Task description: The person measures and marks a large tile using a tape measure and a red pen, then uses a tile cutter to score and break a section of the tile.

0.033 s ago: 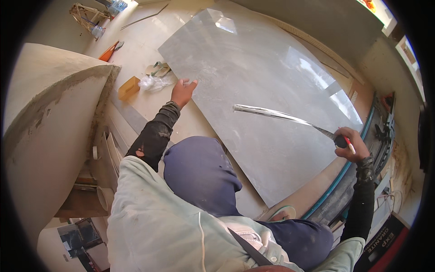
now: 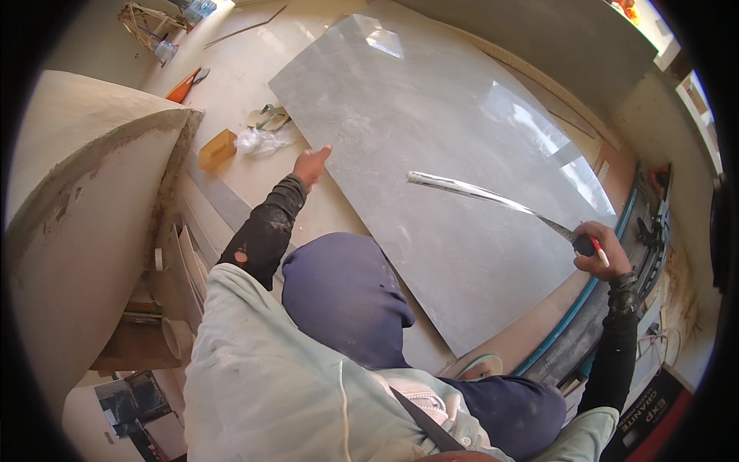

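A large glossy grey slab [image 2: 454,138] lies over the floor in front of me. My left hand [image 2: 309,166] is at the slab's left edge, forefinger stretched out, with nothing visible in it; some fingertips are hard to make out. At the right, my right hand [image 2: 610,250] grips a dark tape measure [image 2: 583,246] along with a red-and-white pencil [image 2: 600,252]. The steel blade [image 2: 477,192] reaches leftward from the case over the slab's surface, its free end out over the middle.
Beyond my left hand lie a yellow block [image 2: 218,151], clear plastic wrap [image 2: 262,141], sandals [image 2: 268,117] and an orange tool [image 2: 182,85]. A rough plastered ledge [image 2: 92,177] borders the left. Long teal-edged tools [image 2: 631,215] and a dark box [image 2: 647,412] lie along the right.
My right hand and the tape have shifted slightly rightward, the blade's free end a little up and right. My left hand has moved slightly downward, its fingers drawn in a little.
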The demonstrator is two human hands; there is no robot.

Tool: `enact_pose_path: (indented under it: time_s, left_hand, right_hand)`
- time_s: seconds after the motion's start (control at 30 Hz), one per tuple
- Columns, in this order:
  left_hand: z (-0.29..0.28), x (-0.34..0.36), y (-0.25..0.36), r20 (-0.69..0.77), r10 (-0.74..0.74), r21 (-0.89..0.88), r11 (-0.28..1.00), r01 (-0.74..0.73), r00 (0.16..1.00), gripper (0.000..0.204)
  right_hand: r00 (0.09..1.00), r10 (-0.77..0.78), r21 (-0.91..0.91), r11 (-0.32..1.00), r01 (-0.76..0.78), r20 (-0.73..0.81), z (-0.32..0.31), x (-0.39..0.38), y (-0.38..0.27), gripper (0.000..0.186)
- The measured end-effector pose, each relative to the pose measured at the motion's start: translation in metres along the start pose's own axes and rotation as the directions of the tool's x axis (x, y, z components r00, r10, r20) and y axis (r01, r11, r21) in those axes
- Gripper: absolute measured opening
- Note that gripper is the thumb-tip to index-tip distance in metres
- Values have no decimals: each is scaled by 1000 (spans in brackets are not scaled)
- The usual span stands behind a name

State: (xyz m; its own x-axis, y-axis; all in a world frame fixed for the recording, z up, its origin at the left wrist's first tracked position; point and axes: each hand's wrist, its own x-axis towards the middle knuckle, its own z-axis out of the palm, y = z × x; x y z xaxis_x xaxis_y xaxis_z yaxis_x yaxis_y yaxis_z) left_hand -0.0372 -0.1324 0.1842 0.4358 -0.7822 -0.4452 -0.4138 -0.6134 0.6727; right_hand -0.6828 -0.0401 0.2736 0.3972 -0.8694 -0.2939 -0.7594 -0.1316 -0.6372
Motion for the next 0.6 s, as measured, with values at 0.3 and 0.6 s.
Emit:
enact_pose_path:
  time_s: [0.3,0.6]
  left_hand:
    - [65,82,-154,49,-217,-642,741,197,975,60]
    - [74,43,-85,77,-145,-680,716,158,986,48]
  right_hand:
    - [979,198,25,980,-197,-43,-16,44,-17,55]
    - [992,124,-75,989,-124,-13,-27,125,-60,50]
